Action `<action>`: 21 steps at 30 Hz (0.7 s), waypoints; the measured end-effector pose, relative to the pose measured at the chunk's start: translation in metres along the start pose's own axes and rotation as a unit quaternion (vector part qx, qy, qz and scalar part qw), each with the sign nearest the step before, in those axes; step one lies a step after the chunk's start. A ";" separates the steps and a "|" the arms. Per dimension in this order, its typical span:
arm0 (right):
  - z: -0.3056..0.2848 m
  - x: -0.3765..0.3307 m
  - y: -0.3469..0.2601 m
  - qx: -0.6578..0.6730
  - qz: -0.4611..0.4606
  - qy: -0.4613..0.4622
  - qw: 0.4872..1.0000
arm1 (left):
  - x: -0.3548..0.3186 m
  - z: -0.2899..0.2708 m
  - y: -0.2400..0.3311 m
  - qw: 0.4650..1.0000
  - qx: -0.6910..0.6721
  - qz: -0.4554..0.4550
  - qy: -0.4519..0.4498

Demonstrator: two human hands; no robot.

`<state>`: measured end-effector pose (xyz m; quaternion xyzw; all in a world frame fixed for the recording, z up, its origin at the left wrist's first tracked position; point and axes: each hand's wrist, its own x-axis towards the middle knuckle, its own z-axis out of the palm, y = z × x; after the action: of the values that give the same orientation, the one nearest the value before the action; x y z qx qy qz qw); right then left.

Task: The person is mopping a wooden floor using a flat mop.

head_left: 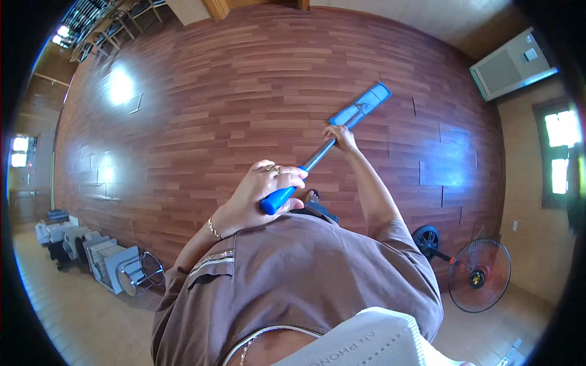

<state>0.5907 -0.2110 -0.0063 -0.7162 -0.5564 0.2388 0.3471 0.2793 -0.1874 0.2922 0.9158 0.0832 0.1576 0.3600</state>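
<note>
A flat mop with a light blue rectangular head (361, 105) reaches away from me across the wooden floor, its head angled up to the right. My left hand (259, 190) is wrapped round the blue grip at the pole's near end, close to my belly. Farther down the grey pole, near the mop head, my right hand (343, 138) is closed on it with the arm stretched forward. The head appears to rest flat on the floorboards. Part of a foot (313, 196) shows beyond my shirt.
A pedestal fan (480, 276) stands at the right, near the wall. Farther up on that side is a large white boxy appliance (514, 66). Stacked grey furniture and a round stool (128, 282) line the left. Chairs (116, 27) stand at far left.
</note>
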 end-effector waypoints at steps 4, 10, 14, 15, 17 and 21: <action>0.059 0.044 -0.019 0.082 -0.042 -0.078 0.993 | -0.027 -0.016 0.010 0.990 0.093 0.031 0.102; 0.109 0.068 -0.170 -0.024 -0.269 -0.186 0.945 | -0.072 -0.046 0.034 0.956 0.151 0.018 0.250; 0.172 0.076 -0.234 -0.056 -0.287 -0.306 0.906 | -0.110 -0.063 0.049 0.934 0.204 -0.036 0.292; 0.179 0.069 -0.250 -0.053 -0.305 -0.310 0.899 | -0.117 -0.065 0.057 0.930 0.211 -0.049 0.296; 0.202 0.057 -0.269 -0.010 -0.356 -0.311 0.881 | -0.139 -0.065 0.060 0.920 0.254 -0.040 0.296; 0.233 0.030 -0.304 0.011 -0.390 -0.336 0.857 | -0.155 -0.072 0.090 0.922 0.259 -0.087 0.275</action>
<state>0.2372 -0.0854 0.0761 -0.3131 -0.8702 0.3165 0.2111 0.1127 -0.2484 0.3681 0.8869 0.2961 0.3444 0.0849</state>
